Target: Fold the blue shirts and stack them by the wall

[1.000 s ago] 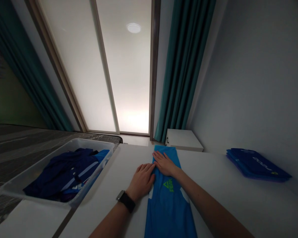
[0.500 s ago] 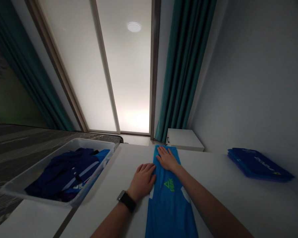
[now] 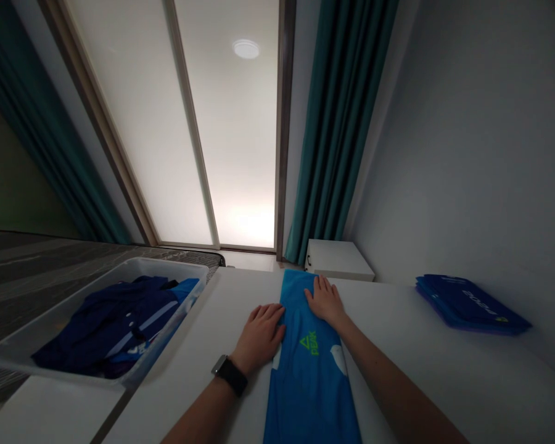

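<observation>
A bright blue shirt lies on the white table, folded into a long strip that runs away from me. Green lettering and a logo show on its middle. My right hand rests flat on the shirt's upper right edge with fingers stretched out. At the strip's left edge lies my left hand, palm down, its fingertips touching the cloth and the rest of it over the table. A dark watch is on my left wrist. Neither hand grips anything.
On the left stands a translucent plastic bin with rumpled dark blue clothes. A stack of folded blue garments sits at the table's right. Beyond the white table is a small white cabinet, near teal curtains.
My right hand has slid across the shirt from its middle to its right edge. My left hand stays at the left edge. The whole view has shifted slightly.
</observation>
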A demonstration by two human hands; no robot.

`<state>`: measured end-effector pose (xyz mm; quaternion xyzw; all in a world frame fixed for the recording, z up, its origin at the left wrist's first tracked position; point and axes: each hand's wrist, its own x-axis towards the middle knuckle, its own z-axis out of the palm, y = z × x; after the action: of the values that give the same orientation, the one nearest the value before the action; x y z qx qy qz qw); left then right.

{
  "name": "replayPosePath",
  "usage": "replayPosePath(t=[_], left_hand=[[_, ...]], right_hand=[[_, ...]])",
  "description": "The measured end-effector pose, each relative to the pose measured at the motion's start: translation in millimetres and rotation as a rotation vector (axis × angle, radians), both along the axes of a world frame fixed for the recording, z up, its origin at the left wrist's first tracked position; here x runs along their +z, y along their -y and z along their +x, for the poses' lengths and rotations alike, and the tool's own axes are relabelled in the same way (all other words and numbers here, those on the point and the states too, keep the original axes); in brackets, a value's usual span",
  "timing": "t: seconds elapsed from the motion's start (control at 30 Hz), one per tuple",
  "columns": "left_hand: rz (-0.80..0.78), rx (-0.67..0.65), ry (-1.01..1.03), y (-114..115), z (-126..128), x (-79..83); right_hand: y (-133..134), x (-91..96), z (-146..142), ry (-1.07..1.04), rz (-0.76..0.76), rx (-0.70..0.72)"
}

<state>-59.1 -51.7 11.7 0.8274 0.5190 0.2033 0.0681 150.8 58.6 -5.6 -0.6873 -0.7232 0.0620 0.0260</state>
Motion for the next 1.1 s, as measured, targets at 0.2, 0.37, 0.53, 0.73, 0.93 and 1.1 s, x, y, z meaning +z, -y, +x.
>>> replayPosePath(t=[0.2, 0.37, 0.53, 0.73, 0.93, 1.1], left_hand=[[-0.017, 0.007, -0.005, 0.2, 0.5, 2.4], [-0.016, 0.006, 0.002, 0.0, 0.6, 1.4], [-0.015, 0.009, -0.004, 0.2, 1.1, 0.6], [-0.016, 0.008, -0.003, -0.2, 1.4, 1.3], [-0.018, 0.009, 0.002, 0.4, 0.6, 1.1], [-0.009, 0.011, 0.023, -1.7, -1.1, -2.9]], right_hand=[[-1.1, 7.0, -7.2, -0.007, 0.031, 0.048], [-10.4, 14.8, -30.1, -0.033, 0.055, 0.228], [-22.4, 11.4, -44.2, -0.048, 0.024, 0.335], [-25.9, 6.2, -43.9, -0.044, 0.022, 0.353], [-16.6, 11.4, -36.1, -0.024, 0.084, 0.228], [-3.9, 13.9, -12.4, -0.009, 0.091, 0.113]])
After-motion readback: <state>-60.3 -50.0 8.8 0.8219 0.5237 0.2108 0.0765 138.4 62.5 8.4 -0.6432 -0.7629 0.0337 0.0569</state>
